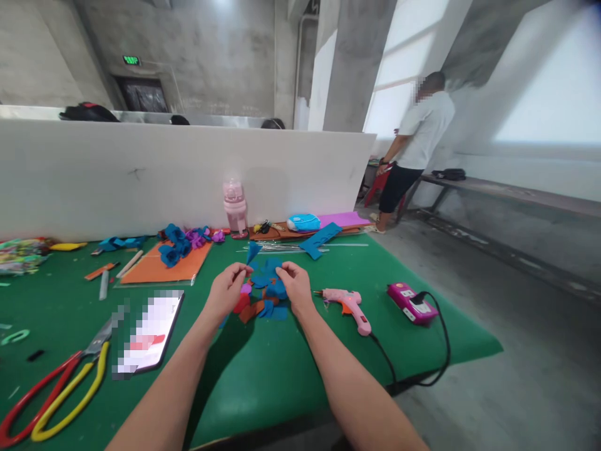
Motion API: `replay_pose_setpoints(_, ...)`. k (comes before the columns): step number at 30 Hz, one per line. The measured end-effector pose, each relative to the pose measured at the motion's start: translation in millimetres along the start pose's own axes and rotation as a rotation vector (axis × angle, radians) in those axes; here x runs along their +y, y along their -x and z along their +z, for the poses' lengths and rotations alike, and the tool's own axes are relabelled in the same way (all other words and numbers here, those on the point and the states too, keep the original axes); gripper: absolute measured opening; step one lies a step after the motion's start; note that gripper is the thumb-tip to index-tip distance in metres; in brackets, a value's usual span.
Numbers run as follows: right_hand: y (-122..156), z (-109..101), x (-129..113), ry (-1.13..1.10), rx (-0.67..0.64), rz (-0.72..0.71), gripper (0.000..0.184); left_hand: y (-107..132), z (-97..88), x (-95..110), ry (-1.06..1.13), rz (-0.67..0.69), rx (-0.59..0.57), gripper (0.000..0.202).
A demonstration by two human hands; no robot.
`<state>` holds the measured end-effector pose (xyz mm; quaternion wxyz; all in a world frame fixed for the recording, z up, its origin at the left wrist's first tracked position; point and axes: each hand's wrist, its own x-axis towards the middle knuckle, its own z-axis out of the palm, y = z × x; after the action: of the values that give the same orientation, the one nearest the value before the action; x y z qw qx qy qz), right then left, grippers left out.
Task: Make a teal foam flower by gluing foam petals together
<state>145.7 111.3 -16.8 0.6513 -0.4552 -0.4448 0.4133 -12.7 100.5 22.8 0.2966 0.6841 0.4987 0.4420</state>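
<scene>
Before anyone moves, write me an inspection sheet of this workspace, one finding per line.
Surface: green tabletop, items spread across it.
Job's things: loose blue pieces; pink glue gun to their right.
Clutter: red-and-yellow-handled scissors, smartphone, pink bottle.
Hands: left hand pinches a pointed blue piece; right hand at the loose pieces, hold unclear.
Cables: glue gun cord and magenta box cable both reach the table edge.
Surroundings: white partition behind; person in white shirt standing beyond, right.
</scene>
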Motion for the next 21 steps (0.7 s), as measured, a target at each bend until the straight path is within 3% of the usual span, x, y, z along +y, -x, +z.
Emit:
replay_pose_setpoints(8,-0.4,-1.6,-1.2,-0.001,0.057,-0.034,0.019,5.3,16.5,-3.1,0.380,-0.071,0.006,0.033)
replay_pose_setpoints(12,-0.6,-3.6,-1.2,0.071,0.073,-0.088,0.020,6.4,20.5,-2.8,0.485,-0.109,-0.015,0.026)
replay_pose_setpoints(21,-1.6,-4.8,0.1,0.181,0.109,-0.166,0.019,6.8,20.2,-8.0,0.347,-0.085,0.135,0.024)
